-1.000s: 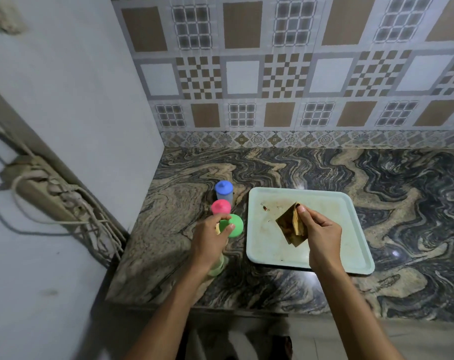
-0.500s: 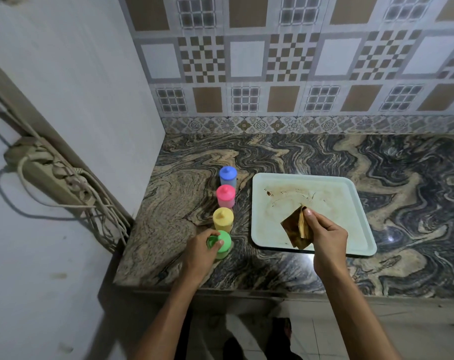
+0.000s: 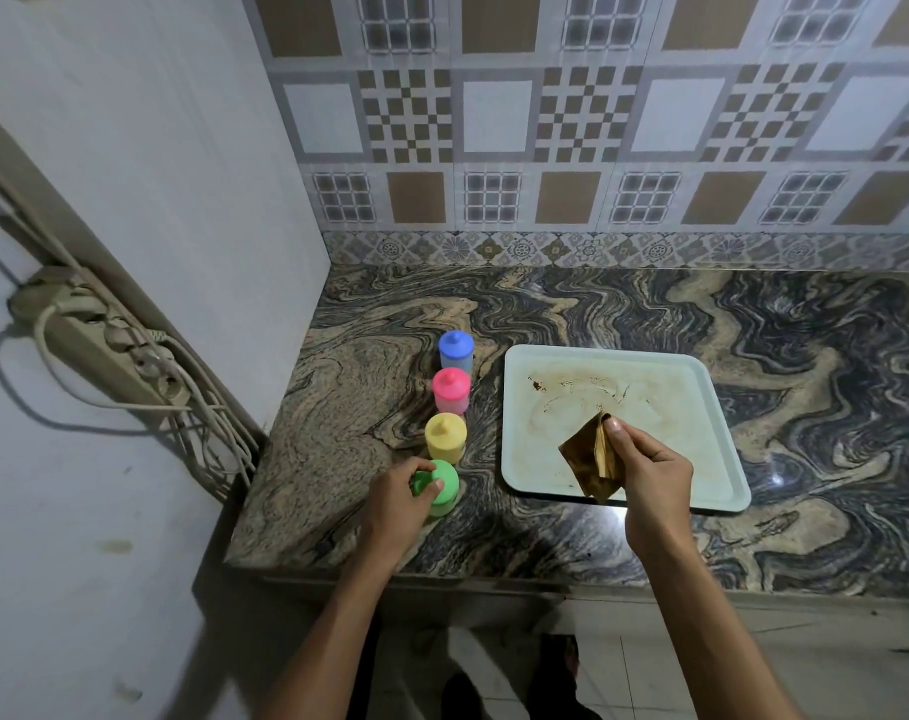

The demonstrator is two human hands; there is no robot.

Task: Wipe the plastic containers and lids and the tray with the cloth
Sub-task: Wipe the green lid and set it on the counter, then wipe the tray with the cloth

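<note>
left hand (image 3: 398,504) clasps green container (image 3: 440,490), lidded, contents unseen | right hand (image 3: 650,472) pinches cloth (image 3: 587,459) at tray (image 3: 702,387) 6 o'clock

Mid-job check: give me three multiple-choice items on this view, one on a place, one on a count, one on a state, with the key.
1. Where do the lidded containers stand?
A. On the tray
B. In a row on the counter, left of the tray
C. Against the tiled wall

2. How many lidded containers are there?
A. Three
B. Four
C. Five

3. What state is the tray in?
A. Smeared brown
B. Spotless
C. Upside down

Key:
1 B: the blue container, pink container, yellow container and green container line up on the counter beside the tray.
2 B: four lids show.
3 A: brown streaks cross the tray, where the right hand holds the cloth; the left hand grips the green container.
</note>
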